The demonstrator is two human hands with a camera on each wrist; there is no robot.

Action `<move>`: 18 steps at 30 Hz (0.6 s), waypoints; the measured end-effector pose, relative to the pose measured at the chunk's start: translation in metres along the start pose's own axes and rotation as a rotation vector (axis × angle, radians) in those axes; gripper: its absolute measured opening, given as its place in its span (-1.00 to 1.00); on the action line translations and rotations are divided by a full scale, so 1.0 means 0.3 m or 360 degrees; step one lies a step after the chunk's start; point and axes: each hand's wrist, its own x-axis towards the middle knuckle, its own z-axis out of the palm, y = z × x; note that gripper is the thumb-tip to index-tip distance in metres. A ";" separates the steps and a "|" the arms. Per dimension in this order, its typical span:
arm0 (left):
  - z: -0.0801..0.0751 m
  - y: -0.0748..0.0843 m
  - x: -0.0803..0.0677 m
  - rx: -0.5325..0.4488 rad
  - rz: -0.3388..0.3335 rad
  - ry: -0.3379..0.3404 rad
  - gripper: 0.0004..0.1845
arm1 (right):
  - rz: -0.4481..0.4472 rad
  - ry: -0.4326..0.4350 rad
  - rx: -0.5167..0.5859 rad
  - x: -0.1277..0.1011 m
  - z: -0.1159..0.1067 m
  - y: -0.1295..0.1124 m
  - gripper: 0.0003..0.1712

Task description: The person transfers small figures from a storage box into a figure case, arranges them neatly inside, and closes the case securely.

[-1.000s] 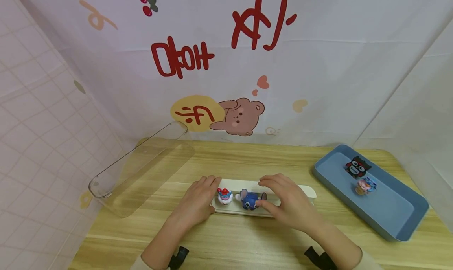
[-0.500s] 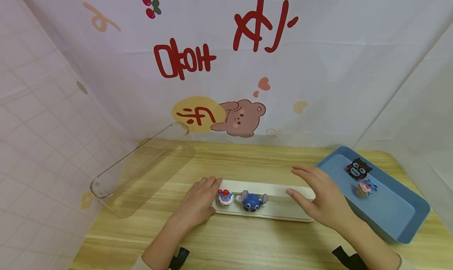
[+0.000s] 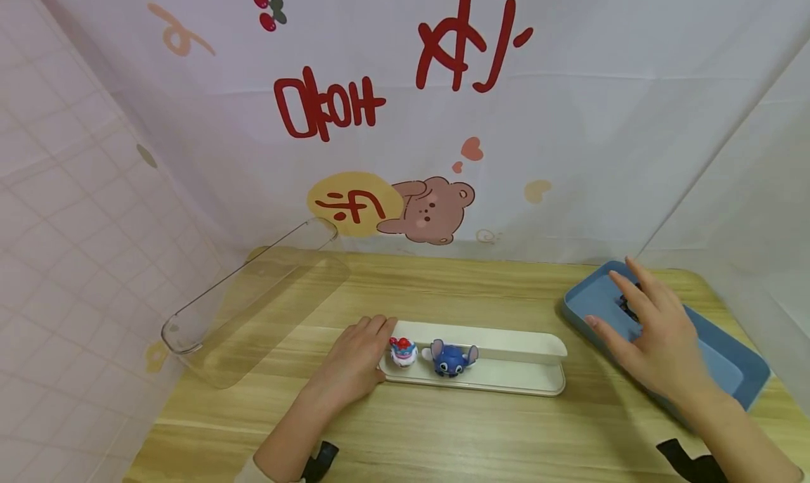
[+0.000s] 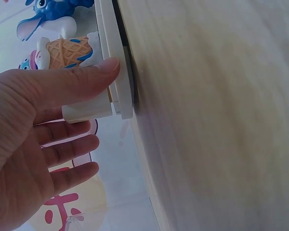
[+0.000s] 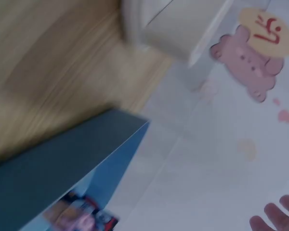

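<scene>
The left arm, nearer the person than the left end of the long white holder, has a pale cream sleeve, of which only a little shows, and a small, bent black piece pokes out beside the arm. The right arm, to the right of the holder, has another bent black piece beside it, with a dip in its top edge. Both hands are bare, the left hand at the holder's left end and the right hand past its right end, with slim fingers.
</scene>
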 end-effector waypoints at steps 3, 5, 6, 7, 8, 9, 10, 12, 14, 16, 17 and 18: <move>0.000 -0.002 -0.001 -0.0001 0.0001 -0.0002 -0.02 | 0.0067 -0.0009 -0.0038 -0.012 -0.024 0.042 0.16; 0.000 -0.003 -0.001 -0.0001 0.0002 -0.0002 -0.02 | 0.0121 -0.0051 -0.0039 -0.022 -0.040 0.072 0.21; 0.000 -0.003 -0.001 0.0000 0.0003 -0.0003 -0.02 | 0.0156 -0.0084 -0.0041 -0.028 -0.049 0.088 0.19; 0.000 -0.003 -0.001 -0.0001 0.0003 -0.0003 -0.03 | 0.0205 -0.0126 -0.0030 -0.035 -0.057 0.103 0.17; 0.000 -0.003 -0.002 0.0000 0.0004 -0.0003 -0.02 | 0.0253 -0.0172 -0.0041 -0.042 -0.064 0.118 0.15; 0.000 -0.003 -0.002 0.0001 0.0005 -0.0001 -0.02 | 0.0302 -0.0225 -0.0051 -0.050 -0.071 0.132 0.16; 0.001 -0.004 -0.002 0.0001 0.0010 0.0004 -0.03 | 0.0340 -0.0270 -0.0068 -0.058 -0.079 0.146 0.16; 0.000 -0.004 -0.003 0.0002 0.0015 0.0012 -0.03 | 0.0406 -0.0358 -0.0115 -0.072 -0.090 0.172 0.17; 0.001 -0.003 -0.002 0.0008 0.0022 0.0020 -0.03 | 0.0440 -0.0409 -0.0150 -0.089 -0.098 0.198 0.15; 0.002 -0.003 -0.002 0.0011 0.0024 0.0022 -0.03 | 0.0472 -0.0448 -0.0169 -0.101 -0.102 0.224 0.13; 0.002 -0.002 -0.002 0.0014 0.0021 0.0017 -0.03 | 0.0484 -0.0459 -0.0176 -0.108 -0.103 0.237 0.12; 0.002 -0.002 -0.002 0.0013 0.0017 0.0013 -0.03 | 0.0491 -0.0467 -0.0182 -0.116 -0.103 0.250 0.10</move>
